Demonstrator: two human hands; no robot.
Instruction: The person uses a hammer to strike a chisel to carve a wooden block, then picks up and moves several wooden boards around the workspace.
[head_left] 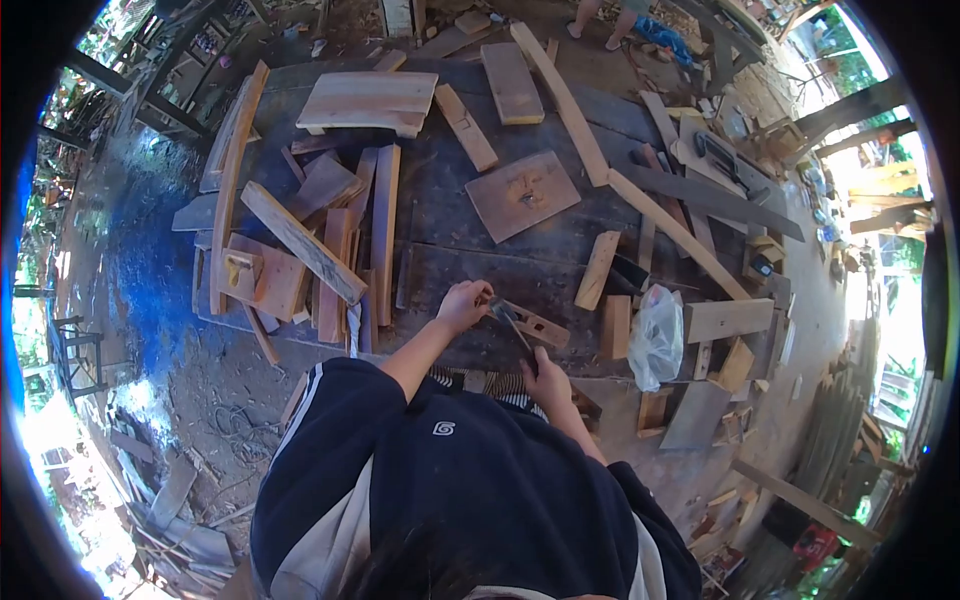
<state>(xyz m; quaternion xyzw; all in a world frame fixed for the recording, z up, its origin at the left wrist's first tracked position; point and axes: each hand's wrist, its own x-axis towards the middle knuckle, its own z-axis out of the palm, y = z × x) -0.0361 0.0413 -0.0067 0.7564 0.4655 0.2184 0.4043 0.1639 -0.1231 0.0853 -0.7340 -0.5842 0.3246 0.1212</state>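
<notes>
My left hand [463,304] rests closed on the end of a small wood block [535,326] lying near the front edge of the dark workbench [450,235]. My right hand [547,378] grips the handle of a thin metal tool [512,325] whose tip meets the block beside my left fingers. The tool's exact kind is too small to tell.
Planks and offcuts cover the bench: a square board [522,194], a long slat [676,232], a stack of boards [300,250] at left. A white plastic bag [656,338] lies right of my hands. Another person's feet [600,25] stand beyond the bench. Scrap wood litters the ground.
</notes>
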